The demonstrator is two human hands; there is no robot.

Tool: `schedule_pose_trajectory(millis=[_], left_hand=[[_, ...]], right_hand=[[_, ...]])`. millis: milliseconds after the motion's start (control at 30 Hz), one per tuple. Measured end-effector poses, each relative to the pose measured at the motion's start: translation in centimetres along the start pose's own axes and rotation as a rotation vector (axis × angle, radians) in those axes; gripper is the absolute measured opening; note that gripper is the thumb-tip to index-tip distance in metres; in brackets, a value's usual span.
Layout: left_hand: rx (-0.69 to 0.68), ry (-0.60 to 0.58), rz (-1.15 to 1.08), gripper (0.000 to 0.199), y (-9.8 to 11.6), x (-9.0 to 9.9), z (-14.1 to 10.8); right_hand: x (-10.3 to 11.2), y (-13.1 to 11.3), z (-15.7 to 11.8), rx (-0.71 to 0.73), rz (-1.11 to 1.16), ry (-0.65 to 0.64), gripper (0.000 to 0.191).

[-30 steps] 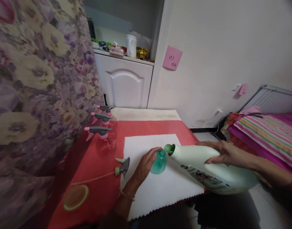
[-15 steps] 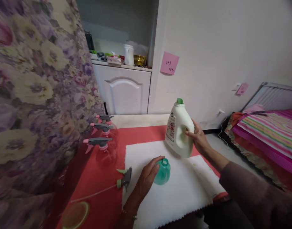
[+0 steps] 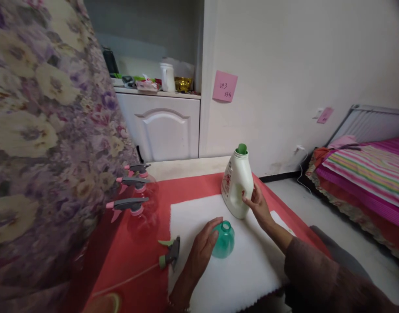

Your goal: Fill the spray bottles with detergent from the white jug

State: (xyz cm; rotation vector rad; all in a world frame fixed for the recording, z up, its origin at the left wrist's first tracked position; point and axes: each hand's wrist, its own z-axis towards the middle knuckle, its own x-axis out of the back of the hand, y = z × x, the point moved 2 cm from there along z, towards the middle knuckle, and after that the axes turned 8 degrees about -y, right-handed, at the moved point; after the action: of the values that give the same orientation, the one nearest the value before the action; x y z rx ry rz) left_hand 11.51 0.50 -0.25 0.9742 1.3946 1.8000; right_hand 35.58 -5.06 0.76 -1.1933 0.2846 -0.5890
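Gripping the white jug [image 3: 237, 171] is the right hand [image 3: 258, 203]; the left hand [image 3: 203, 245] holds the green bottle [image 3: 226, 243] on the desk [image 3: 192, 188]. Beyond both, handwritten digits mark a pink note [image 3: 225, 87]; I can't read the jug's label [image 3: 226, 184].

A floral curtain [image 3: 60, 130] hangs at nine o'clock. A white pitcher [image 3: 167, 78] stands at eleven, a pink sticky note [image 3: 225, 86] at one.

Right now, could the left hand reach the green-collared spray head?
Probably yes: the left hand is at the teal bottle, and the green-collared spray head lies nearby, with nothing visible between them.
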Motion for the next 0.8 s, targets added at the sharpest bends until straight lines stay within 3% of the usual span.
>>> schedule_pose_trajectory(millis=[133,200,300,367,433,633,733,800], left_hand=[[0.039,0.032,0.02,0.043,-0.4,0.1,0.1],[0.058,0.054,0.031,0.044,-0.6,0.1,0.1],[0.09,0.084,0.053,0.044,-0.7,0.1,0.2],[0.103,0.09,0.085,0.044,-0.7,0.1,0.2],[0.109,0.097,0.146,0.042,-0.7,0.5,-0.1],[0.202,0.215,0.585,0.03,-1.6,4.7,-2.5],[0.33,0.155,0.921,0.025,-1.7,7.0,-3.9],[0.433,0.095,1.032,0.025,-1.7,7.8,-4.5]], right_hand=[[1.9,0.3,-2.7,-0.014,-0.252,0.142,0.07],[2.0,0.2,-4.6,-0.009,-0.299,0.125,0.061],[0.2,-0.2,-7.1,-0.062,-0.244,-0.131,0.053],[-1.7,-0.4,-8.4,-0.083,-0.203,-0.315,0.064],[-3.3,-0.2,-9.1,-0.092,-0.171,-0.387,0.082],[-5.6,1.8,-9.6,-0.141,-0.131,-0.397,0.098],[-5.8,2.2,-9.5,-0.154,-0.136,-0.393,0.095],[-5.9,2.1,-9.5,-0.159,-0.142,-0.376,0.092]])
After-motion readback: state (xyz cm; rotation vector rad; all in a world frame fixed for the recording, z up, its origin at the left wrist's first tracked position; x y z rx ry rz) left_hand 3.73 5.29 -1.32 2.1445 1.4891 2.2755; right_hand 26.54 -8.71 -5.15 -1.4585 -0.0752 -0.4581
